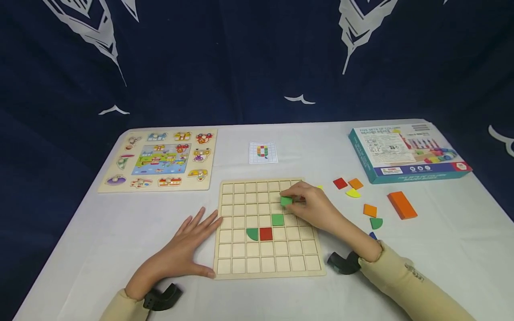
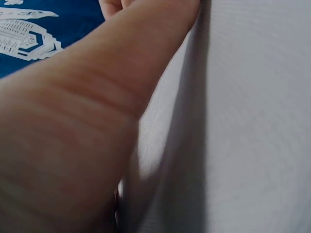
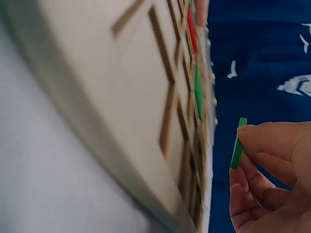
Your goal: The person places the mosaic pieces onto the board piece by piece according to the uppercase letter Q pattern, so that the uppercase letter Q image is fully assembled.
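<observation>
A wooden grid board (image 1: 234, 266) lies on the table between both hands. In it sit a green quarter-round tile (image 1: 252, 234), a red square tile (image 1: 266, 234) and a green square tile (image 1: 277, 220). My right hand (image 1: 315, 207) pinches another green square tile (image 1: 286, 201) between thumb and fingers over the board's upper right part. The right wrist view shows that held tile (image 3: 238, 144) edge-on, raised off the board. With fingers spread, my left hand (image 1: 184, 252) touches the board's left edge. Only its wrist and part of the hand (image 2: 112, 63) appear in the left wrist view.
Behind the board lies a small pattern card (image 1: 263, 152). A wooden picture puzzle (image 1: 160, 159) is at the back left, a flat box (image 1: 409, 151) at the back right. Loose tiles, including an orange square (image 1: 370, 210), and an orange block (image 1: 402, 205) lie right of the board.
</observation>
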Available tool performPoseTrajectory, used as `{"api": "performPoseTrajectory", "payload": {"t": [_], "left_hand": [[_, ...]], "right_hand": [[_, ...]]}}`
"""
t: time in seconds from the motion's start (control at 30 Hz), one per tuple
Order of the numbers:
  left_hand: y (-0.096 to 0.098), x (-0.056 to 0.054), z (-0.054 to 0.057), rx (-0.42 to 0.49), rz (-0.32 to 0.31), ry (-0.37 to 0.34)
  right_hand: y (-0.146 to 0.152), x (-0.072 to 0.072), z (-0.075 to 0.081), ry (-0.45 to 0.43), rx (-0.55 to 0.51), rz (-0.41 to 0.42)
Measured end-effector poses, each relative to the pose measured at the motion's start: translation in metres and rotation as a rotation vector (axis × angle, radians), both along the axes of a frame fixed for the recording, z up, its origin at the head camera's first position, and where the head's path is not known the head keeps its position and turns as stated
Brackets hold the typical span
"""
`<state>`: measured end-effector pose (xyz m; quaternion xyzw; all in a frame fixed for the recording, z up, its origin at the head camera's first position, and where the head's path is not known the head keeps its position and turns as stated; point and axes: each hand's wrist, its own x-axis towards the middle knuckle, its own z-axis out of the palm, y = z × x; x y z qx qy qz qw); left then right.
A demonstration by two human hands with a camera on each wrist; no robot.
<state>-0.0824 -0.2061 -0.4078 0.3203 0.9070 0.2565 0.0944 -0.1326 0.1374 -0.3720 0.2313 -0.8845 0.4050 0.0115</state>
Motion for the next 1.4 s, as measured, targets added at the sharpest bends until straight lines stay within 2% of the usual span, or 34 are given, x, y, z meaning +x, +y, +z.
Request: {"api": "performPoseTrajectory", "payload": {"t": [0.13,0.4,0.73,0.93,1.1,1.23,1.4], "left_hand": [[0.001,0.000,-0.002,0.012,-0.003,0.010],[0.001,0.000,0.001,0.009,0.004,-0.013],[0.002,-0.001,0.002,-0.006,0.001,-0.018],[0.002,0.000,0.004,0.000,0.001,-0.013],[0.001,0.001,0.003,-0.002,0.004,-0.014],[0.001,0.002,0.003,0.006,0.009,-0.011],[0.001,0.001,0.003,0.008,0.004,-0.014]], "right_hand": [[-0.007,-0.005,-0.005,-0.022,0.004,0.073],[-0.011,-0.011,-0.008,-0.032,0.030,0.145],[-0.011,-0.011,-0.010,0.002,0.063,0.150],[-0.010,-0.009,-0.010,-0.005,0.012,0.111],[0.001,-0.003,-0.001,-0.015,-0.057,0.063],[0.028,0.003,0.007,0.020,-0.089,0.013],[0.078,0.020,0.012,0.074,-0.026,-0.123]]}}
